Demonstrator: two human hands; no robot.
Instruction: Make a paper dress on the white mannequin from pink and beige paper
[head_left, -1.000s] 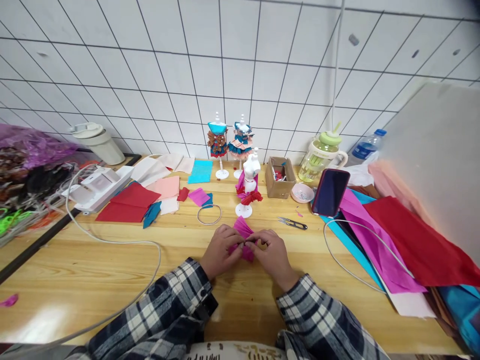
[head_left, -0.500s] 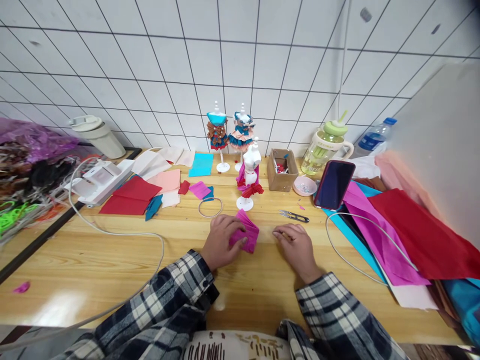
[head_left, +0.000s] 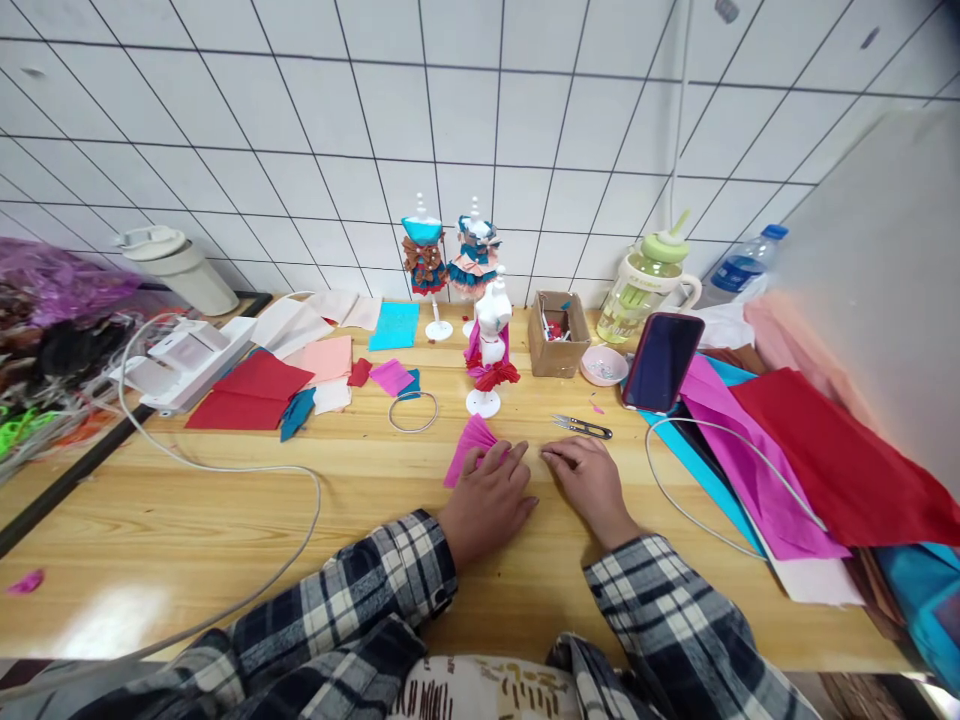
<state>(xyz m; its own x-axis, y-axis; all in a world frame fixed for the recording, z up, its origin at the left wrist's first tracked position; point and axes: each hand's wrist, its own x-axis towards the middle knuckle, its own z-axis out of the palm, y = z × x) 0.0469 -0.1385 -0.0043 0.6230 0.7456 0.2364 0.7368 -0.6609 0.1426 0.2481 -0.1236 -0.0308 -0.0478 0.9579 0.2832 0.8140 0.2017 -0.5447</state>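
Observation:
My left hand [head_left: 489, 503] lies over the lower right part of a magenta piece of fabric [head_left: 468, 448], fingers apart and the thumb out to the right. The fabric fans out in folds from under the fingertips. My right hand [head_left: 590, 487] rests on the table just to the right, thumb and forefinger pinched together. Whatever is in that pinch is too small to make out. Beyond the fabric stands a small white dress form [head_left: 493, 320] draped in magenta and red. Thread snips [head_left: 583, 427] lie above my right hand.
Two dressed mini mannequins [head_left: 424, 250] stand behind, near a cardboard box [head_left: 559, 345] and a pink dish [head_left: 604, 366]. A phone [head_left: 663, 362] leans before a bottle [head_left: 643, 290]. Fabric sheets [head_left: 847, 455] cover the right side; scraps [head_left: 251, 390], a metal ring [head_left: 413, 428] and a cable [head_left: 300, 467] lie left.
My left hand has moved right, turned over the magenta fabric and spread its fingers. The fabric has opened out to the left. My right hand stays pinched in nearly the same place.

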